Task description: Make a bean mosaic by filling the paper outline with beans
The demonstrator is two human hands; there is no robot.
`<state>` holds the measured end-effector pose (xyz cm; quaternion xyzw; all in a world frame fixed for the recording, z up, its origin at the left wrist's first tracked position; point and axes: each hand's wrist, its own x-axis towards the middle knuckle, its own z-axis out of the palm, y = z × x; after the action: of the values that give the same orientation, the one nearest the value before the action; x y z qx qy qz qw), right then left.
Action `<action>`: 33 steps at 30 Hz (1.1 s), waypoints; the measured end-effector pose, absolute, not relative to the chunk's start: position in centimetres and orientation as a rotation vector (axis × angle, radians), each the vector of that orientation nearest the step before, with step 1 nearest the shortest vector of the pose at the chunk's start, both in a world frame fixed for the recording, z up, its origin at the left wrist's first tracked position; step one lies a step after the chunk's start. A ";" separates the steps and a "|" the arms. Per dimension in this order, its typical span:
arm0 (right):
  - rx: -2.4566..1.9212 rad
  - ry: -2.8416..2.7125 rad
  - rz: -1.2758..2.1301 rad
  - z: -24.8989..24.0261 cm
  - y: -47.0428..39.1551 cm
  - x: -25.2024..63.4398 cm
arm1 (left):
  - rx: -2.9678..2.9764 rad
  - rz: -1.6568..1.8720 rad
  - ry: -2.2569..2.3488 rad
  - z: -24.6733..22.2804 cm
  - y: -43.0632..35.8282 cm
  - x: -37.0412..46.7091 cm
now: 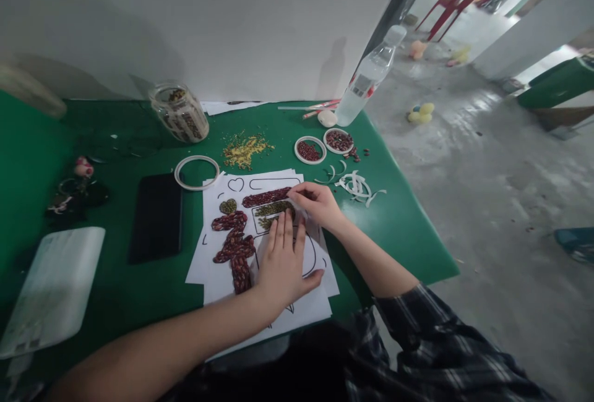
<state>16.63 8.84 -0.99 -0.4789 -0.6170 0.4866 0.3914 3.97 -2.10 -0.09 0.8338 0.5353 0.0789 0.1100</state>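
Note:
White paper (pixel 273 181) with black outlines lies on the green table. My left hand (pixel 283 263) rests flat on it, fingers spread, fingertips at the lower edge of the green beans (pixel 268 209). My right hand (pixel 318 202) is pinched at the right end of a strip of dark red beans (pixel 264 197); what its fingertips hold, if anything, is too small to make out. Larger red beans (pixel 234 246) form a shape on the left of the sheet, below a small green bean heart (pixel 228 206).
Behind the paper are a glass jar (pixel 183 119), a yellow-green pile (pixel 244 151), a white ring (pixel 197 187), two bean-filled lids (pixel 309 151) and a bottle (pixel 366 83). White strips (pixel 357 186) lie right; a phone (pixel 158 218) and a white device (pixel 58 284) left.

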 end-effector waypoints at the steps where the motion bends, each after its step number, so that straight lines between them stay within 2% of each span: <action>1: -1.208 -1.566 1.240 -1.0 8.8 16.6 | 2.448 0.219 1.573 -0.2 -2.0 4.0; 5: -1.207 -1.596 1.203 -1.0 8.7 16.6 | 2.428 0.179 1.581 -0.3 -2.0 4.2; 14: -1.150 -2.104 0.834 0.0 8.5 16.8 | 2.423 0.175 1.571 -0.1 -2.0 4.2; 33: -1.159 -2.210 0.803 0.1 8.5 16.6 | 2.470 0.208 1.602 -0.2 -2.2 4.1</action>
<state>16.65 8.47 0.11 -0.4272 -0.8146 0.2962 0.2573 4.13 -2.17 -0.20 0.8331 0.5404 0.0703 0.0947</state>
